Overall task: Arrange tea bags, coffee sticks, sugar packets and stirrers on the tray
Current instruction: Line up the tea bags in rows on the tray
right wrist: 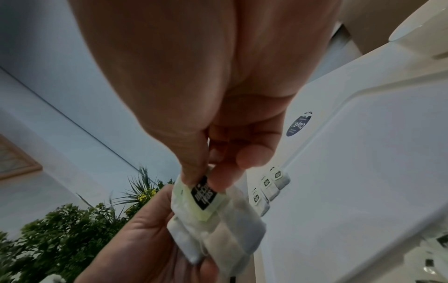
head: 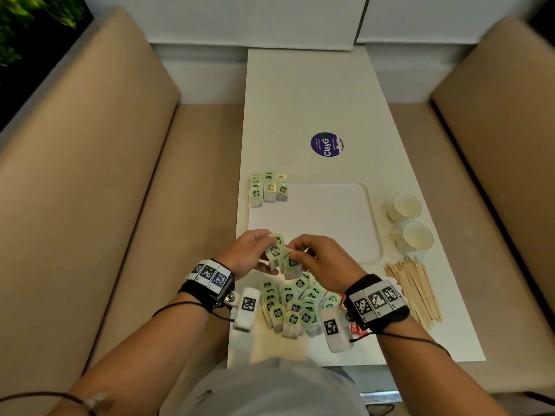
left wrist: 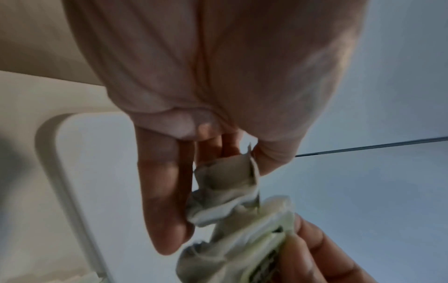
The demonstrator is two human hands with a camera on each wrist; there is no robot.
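Both hands, left hand (head: 250, 253) and right hand (head: 322, 262), pinch seemingly several tea bags (head: 282, 259) together.

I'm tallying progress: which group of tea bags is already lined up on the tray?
The small group of tea bags at the tray's far left corner, set in neat rows; the near pile lies jumbled on the table.

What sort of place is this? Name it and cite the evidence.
Probably a café or canteen booth: tan padded benches flank a narrow white table that bears a round "ClayGo" sticker and paper cups.
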